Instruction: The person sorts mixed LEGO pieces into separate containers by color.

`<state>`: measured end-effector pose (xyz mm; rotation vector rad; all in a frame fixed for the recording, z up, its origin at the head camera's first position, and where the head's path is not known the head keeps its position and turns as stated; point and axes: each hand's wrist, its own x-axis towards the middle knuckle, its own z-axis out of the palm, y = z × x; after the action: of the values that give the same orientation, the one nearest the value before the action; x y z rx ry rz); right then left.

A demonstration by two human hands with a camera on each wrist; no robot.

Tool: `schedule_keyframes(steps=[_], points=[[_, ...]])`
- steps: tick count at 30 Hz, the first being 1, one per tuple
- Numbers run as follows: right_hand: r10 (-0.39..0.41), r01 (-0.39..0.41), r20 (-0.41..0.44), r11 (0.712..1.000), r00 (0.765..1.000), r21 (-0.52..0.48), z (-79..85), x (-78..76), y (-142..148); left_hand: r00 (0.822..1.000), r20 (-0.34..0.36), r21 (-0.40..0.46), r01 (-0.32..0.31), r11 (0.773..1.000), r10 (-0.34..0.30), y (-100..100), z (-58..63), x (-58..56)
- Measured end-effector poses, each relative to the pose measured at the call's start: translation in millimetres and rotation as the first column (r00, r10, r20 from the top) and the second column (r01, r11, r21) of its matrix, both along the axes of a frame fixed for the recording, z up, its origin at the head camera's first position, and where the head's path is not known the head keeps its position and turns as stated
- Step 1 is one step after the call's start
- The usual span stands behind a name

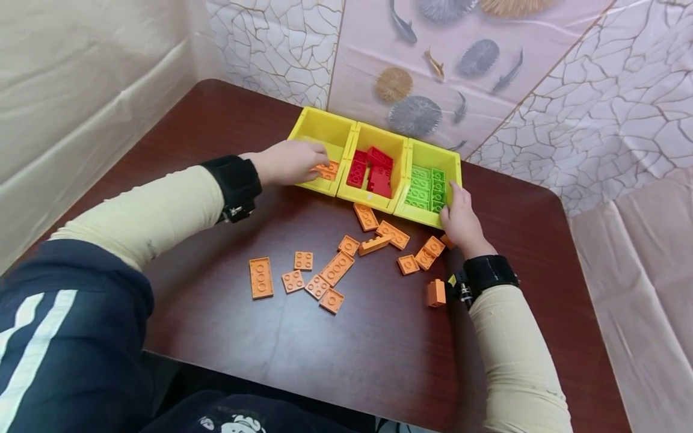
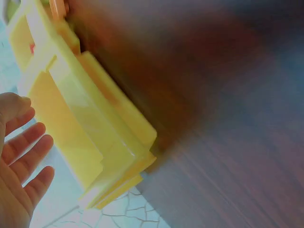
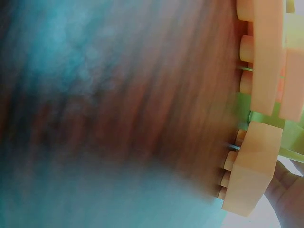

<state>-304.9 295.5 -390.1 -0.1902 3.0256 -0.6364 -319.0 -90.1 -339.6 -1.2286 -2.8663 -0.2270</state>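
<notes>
Three yellow bins stand side by side. My left hand is over the left bin, fingertips right by the orange bricks inside it. The left wrist view shows that hand with fingers spread and loosely bent, nothing visible between them. With my right hand I grip the front right corner of the right bin, which holds green bricks. Red bricks fill part of the middle bin. In the right wrist view, an orange brick partly hides my right hand.
Several loose orange bricks lie on the dark wooden table, among them a long one at the left. An upright orange brick stands near my right wrist. A patterned cloth hangs behind the bins.
</notes>
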Motion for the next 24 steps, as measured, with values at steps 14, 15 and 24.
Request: schedule_keyframes(steps=[14,15,24], points=[[0.002,-0.002,-0.007,1.000,1.000,0.003,-5.7,2.4,0,0.959,-0.016,-0.062,0.282,0.958,-0.283,-47,-20.6,95.8],[0.006,-0.006,-0.010,1.000,1.000,0.003,-5.6,2.2,0,0.954,-0.002,-0.074,0.300,0.951,-0.301,-48,-21.0,102.0],[0.004,-0.003,-0.014,1.000,1.000,0.006,-2.9,-0.6,0,0.945,0.084,-0.223,0.327,0.918,-0.316,-55,-24.3,140.6]])
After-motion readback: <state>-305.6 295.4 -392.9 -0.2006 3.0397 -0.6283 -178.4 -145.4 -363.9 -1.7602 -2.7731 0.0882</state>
